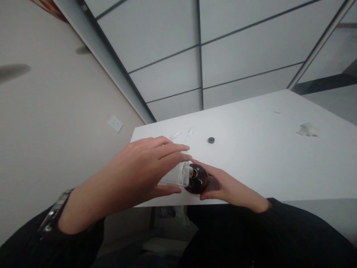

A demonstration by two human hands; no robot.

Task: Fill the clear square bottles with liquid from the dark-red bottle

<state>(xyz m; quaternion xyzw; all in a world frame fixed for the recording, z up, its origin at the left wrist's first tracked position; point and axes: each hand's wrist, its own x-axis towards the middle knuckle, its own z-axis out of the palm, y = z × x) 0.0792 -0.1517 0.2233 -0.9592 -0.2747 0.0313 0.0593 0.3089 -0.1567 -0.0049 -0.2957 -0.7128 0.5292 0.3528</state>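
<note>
My left hand point(150, 163) is closed around a clear square-sided bottle point(175, 175), which is tipped on its side with its neck pointing right. That neck meets the mouth of a dark brown round bottle point(198, 184); whether the two touch I cannot tell. Fingers and thumb of my right hand point(220, 182) wrap around the brown bottle from the right, near the table's front edge. A small black cap point(211, 140) lies on the table beyond the bottles. Left of the cap are two clear slender pieces point(190, 133), perhaps plastic, partly near my left fingers.
The white table point(251, 160) carries a crumpled whitish tissue or wrap point(309, 130) and a tiny pale scrap point(277, 112) at the far right. A wall with a socket point(115, 124) stands at the left. White sliding panels point(167, 70) rise behind the table.
</note>
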